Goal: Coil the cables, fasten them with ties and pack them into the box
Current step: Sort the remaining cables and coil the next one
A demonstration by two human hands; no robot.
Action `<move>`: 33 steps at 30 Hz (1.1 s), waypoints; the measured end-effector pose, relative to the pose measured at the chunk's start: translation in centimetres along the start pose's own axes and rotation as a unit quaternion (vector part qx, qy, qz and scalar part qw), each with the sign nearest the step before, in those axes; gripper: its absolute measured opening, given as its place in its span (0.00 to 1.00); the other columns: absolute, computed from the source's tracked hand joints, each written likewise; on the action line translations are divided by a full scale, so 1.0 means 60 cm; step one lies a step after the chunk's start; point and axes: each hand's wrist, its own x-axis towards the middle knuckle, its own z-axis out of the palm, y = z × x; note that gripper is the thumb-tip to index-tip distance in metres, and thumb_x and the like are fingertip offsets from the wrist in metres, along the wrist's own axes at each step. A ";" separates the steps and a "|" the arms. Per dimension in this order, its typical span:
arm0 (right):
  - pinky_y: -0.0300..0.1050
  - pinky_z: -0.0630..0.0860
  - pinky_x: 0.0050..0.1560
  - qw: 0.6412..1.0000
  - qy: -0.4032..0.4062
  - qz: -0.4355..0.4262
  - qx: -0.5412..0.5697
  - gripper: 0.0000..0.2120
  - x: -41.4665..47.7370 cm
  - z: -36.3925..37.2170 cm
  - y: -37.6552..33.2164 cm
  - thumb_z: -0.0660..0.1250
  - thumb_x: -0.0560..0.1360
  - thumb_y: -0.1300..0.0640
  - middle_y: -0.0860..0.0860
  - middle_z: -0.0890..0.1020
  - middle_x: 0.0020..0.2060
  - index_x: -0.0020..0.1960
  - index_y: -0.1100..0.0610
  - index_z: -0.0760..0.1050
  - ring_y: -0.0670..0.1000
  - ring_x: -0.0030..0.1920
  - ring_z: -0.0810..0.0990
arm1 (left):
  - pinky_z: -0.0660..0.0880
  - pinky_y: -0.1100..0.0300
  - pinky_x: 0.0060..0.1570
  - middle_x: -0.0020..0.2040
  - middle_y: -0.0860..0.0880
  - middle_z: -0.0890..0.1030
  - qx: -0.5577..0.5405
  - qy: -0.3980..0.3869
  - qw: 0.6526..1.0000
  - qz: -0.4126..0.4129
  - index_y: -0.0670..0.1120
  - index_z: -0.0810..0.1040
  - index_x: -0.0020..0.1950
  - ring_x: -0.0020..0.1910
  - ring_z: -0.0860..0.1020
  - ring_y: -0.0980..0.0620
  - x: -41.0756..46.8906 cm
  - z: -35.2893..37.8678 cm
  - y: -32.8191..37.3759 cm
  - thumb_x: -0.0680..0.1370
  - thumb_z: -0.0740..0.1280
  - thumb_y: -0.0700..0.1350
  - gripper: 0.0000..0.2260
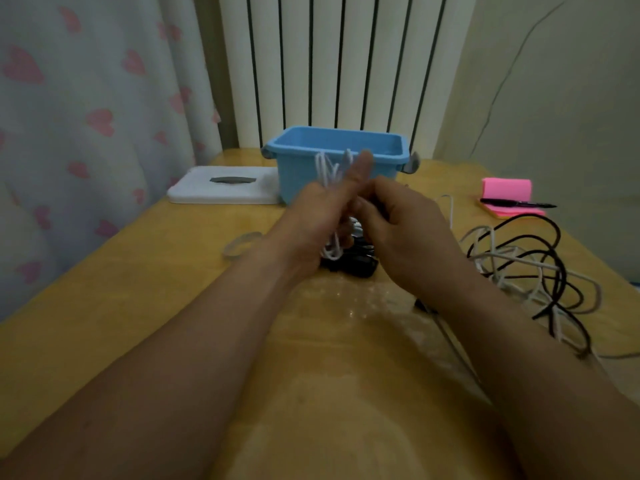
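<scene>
At the middle of the frame the person's two hands meet above the yellow worktop (138, 289). The left hand (318, 216) has its grip clamped on a coiled white cable (327, 171): the fingers are wrapped round the middle of the bundle and the thumb sticks up. The cable's loops poke out above the fist in front of the box and hang out below it. The right hand (405, 230) sits just beside the left with its fingers curled in toward the bundle. The picture is blurred there, so I cannot tell whether its grip is closed on the cable, on something else, or on nothing.

Directly under the hands a small heap of black ties (353, 265) lies on the worktop. Behind the hands, toward the upper centre, stands the open blue box (301, 174), with its white lid (221, 192) lying flat just to its left. A clear ring (240, 245) lies near the left wrist. At the right of the frame is a loose tangle of black and white cables (519, 261), still uncoiled. Beyond it is a pink notepad (505, 188) with a black pen (516, 203) resting across it.

A white radiator (329, 64) stands behind the box, and a curtain with pink hearts (86, 116) fills the upper left.
</scene>
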 end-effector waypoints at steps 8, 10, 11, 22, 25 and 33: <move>0.39 0.78 0.40 0.999 -0.029 0.041 -0.003 0.06 -0.006 0.006 -0.010 0.67 0.84 0.48 0.43 0.81 0.43 0.51 0.48 0.73 0.41 0.44 0.80 | 0.83 0.47 0.52 0.40 0.47 0.85 -0.142 0.085 0.986 0.017 0.46 0.77 0.48 0.42 0.86 0.48 -0.007 0.004 0.009 0.86 0.60 0.62 0.21; 0.46 0.78 0.41 0.994 -0.081 0.055 -0.040 0.06 -0.004 0.001 -0.017 0.66 0.84 0.47 0.46 0.82 0.42 0.51 0.48 0.74 0.44 0.41 0.80 | 0.85 0.44 0.51 0.36 0.46 0.81 -0.284 0.132 0.950 0.014 0.46 0.75 0.48 0.38 0.85 0.47 0.009 -0.028 0.015 0.86 0.62 0.61 0.19; 0.49 0.78 0.41 0.990 -0.113 0.058 -0.056 0.08 -0.002 0.000 -0.021 0.66 0.84 0.47 0.47 0.82 0.41 0.49 0.49 0.75 0.46 0.40 0.80 | 0.85 0.47 0.46 0.33 0.47 0.78 -0.347 0.146 0.926 0.012 0.46 0.74 0.46 0.33 0.82 0.48 0.016 -0.044 0.018 0.86 0.63 0.60 0.19; 0.43 0.82 0.41 0.911 -0.361 0.137 -0.143 0.10 0.049 -0.116 -0.029 0.70 0.81 0.43 0.48 0.84 0.38 0.49 0.49 0.82 0.46 0.36 0.82 | 0.66 0.57 0.28 0.28 0.55 0.69 0.092 0.090 0.988 0.083 0.50 0.77 0.49 0.25 0.66 0.55 0.011 -0.096 0.024 0.80 0.69 0.66 0.19; 0.46 0.81 0.40 0.935 -0.214 0.187 -0.209 0.15 0.051 -0.118 -0.010 0.72 0.78 0.39 0.48 0.85 0.35 0.44 0.50 0.84 0.47 0.36 0.83 | 0.72 0.69 0.30 0.32 0.62 0.81 0.227 0.031 0.969 0.088 0.54 0.79 0.55 0.30 0.79 0.64 -0.002 -0.057 0.022 0.80 0.69 0.64 0.14; 0.44 0.70 0.38 0.983 -0.120 0.072 -0.122 0.07 0.018 -0.051 0.003 0.68 0.82 0.49 0.43 0.81 0.39 0.45 0.43 0.79 0.44 0.41 0.78 | 0.77 0.68 0.44 0.49 0.62 0.86 0.321 -0.125 0.935 0.077 0.57 0.81 0.57 0.48 0.84 0.65 -0.012 -0.023 0.016 0.77 0.75 0.60 0.13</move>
